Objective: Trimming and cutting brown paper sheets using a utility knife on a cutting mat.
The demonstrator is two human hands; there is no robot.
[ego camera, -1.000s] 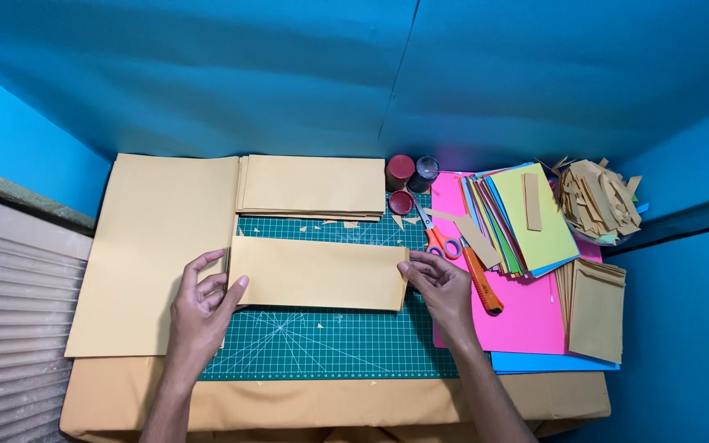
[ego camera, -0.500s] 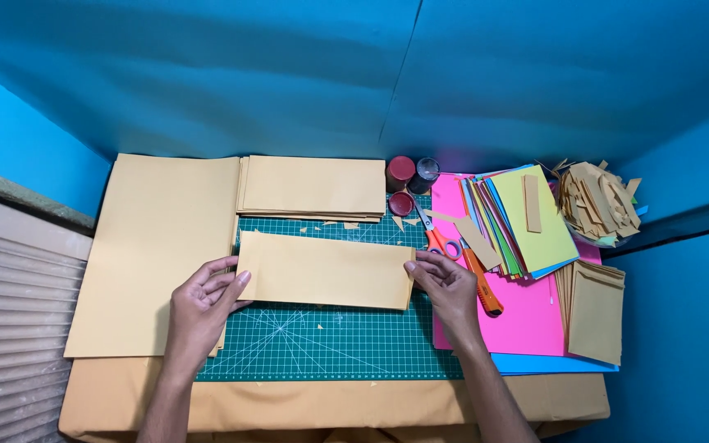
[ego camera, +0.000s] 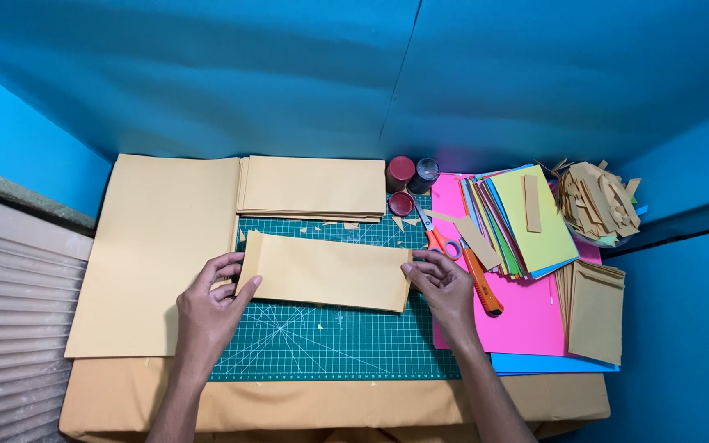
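A long tan paper piece (ego camera: 326, 271), folded flat like an envelope, lies slightly tilted on the green cutting mat (ego camera: 330, 344), and both hands hold it by its short ends. The left hand (ego camera: 211, 308) pinches the left end, thumb on top and fingers curled over the edge; the right hand (ego camera: 445, 287) grips the right end with bent fingers closed on the corner. Holding it at both ends keeps the piece stretched flat and lets it be squared against the grid lines of the mat.

Behind it, a stack of similar tan pieces (ego camera: 313, 187) sits at the mat's far edge, within easy reach but out of the working space. A large tan sheet (ego camera: 153, 254) lies just to the left, overlapping the mat's side. To the right, orange-handled scissors (ego camera: 436, 234) and an orange knife (ego camera: 482, 287) rest near the right hand, on a pink sheet (ego camera: 527, 320). Coloured paper (ego camera: 527, 221) fans out beyond them, two dark red jars (ego camera: 400, 172) stand at the back, and a heap of tan scraps (ego camera: 596, 201) sits at the far right of the counter (ego camera: 330, 402).
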